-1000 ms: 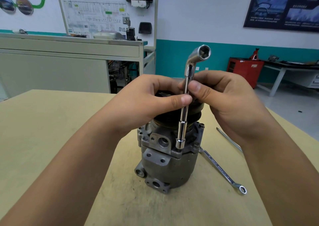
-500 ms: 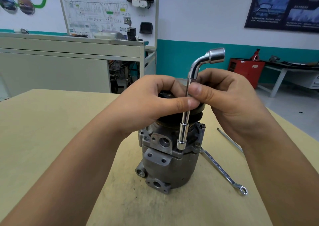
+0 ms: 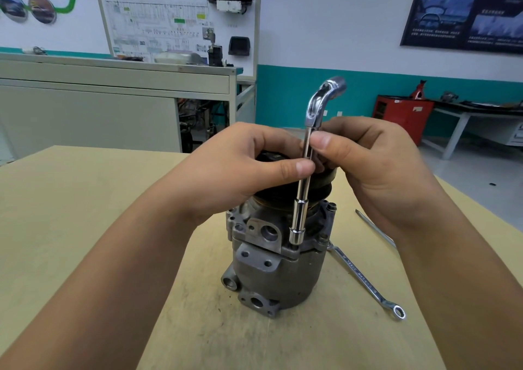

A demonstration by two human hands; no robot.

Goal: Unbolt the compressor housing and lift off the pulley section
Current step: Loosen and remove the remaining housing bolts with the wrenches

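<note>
- The compressor (image 3: 283, 273) stands upright mid-tabletop (image 3: 85, 200), with its dark pulley section (image 3: 322, 193) on top.
- An L-shaped socket wrench (image 3: 304, 197) stands vertical, its lower end seated on a bolt at the housing's flange.
- The left hand (image 3: 240, 168) has a closed grip, pinching the wrench shaft.
- The right hand (image 3: 376, 166) pinches it just above.
- A spanner (image 3: 365, 279) lies right of the compressor, a thin rod (image 3: 373, 226) beyond it.

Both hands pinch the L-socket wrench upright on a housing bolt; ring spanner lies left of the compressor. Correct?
No. The head view shows the ring spanner right of the compressor, not left. The left hand and right hand do pinch the L-socket wrench upright.
</note>
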